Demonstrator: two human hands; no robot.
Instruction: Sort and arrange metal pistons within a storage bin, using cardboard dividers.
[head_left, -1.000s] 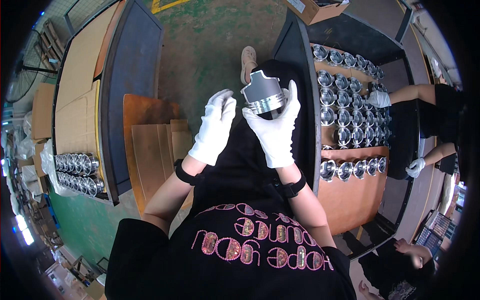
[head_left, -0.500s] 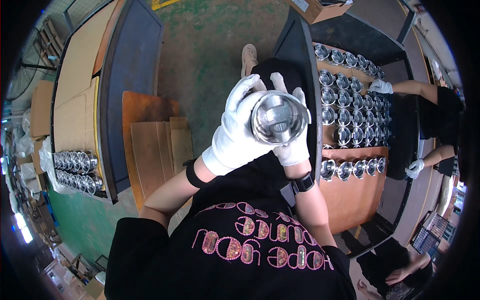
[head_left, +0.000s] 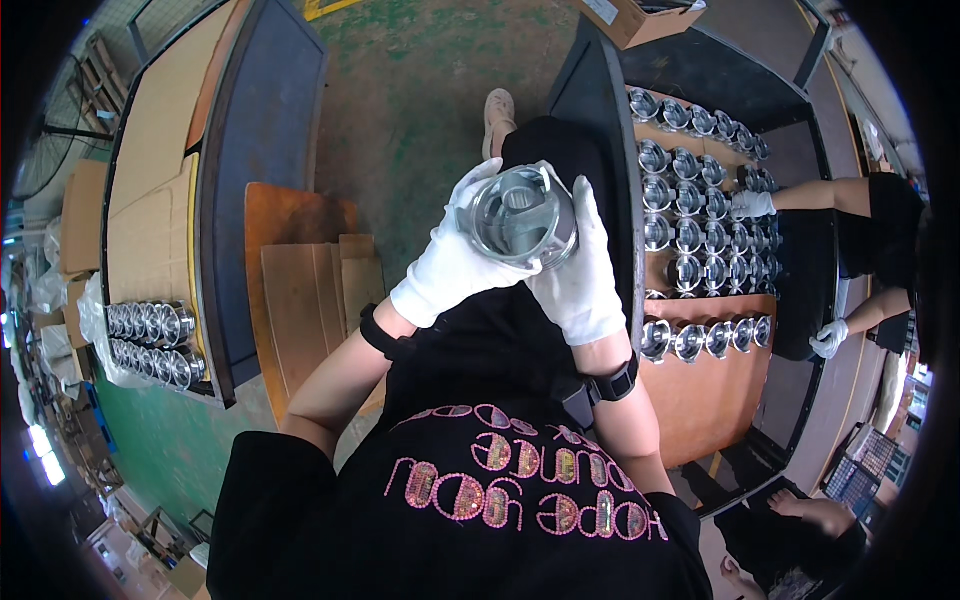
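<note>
A shiny metal piston [head_left: 517, 218] is held up in front of my body, its hollow, machined inside facing me. My left hand [head_left: 447, 252], in a white glove, wraps the piston's left side and underside; its fingertips are partly hidden behind the metal. On the other side my right hand [head_left: 583, 283], also gloved in white, presses its palm and fingers against the piston's wall. The hands nearly meet under the piston's near edge.
On my right, a dark-framed bench with a brown board [head_left: 700, 400] bears rows of pistons [head_left: 688, 236]. A co-worker's gloved hand [head_left: 752, 205] reaches among them. A cardboard-covered bench [head_left: 150, 225] on my left carries more pistons [head_left: 150, 322]. Folded cardboard [head_left: 300, 300] leans nearby.
The piston has turned over in my hands and shifted slightly left. My right hand has moved from behind it to its right side. The co-worker's hand has moved nearer among the rows.
</note>
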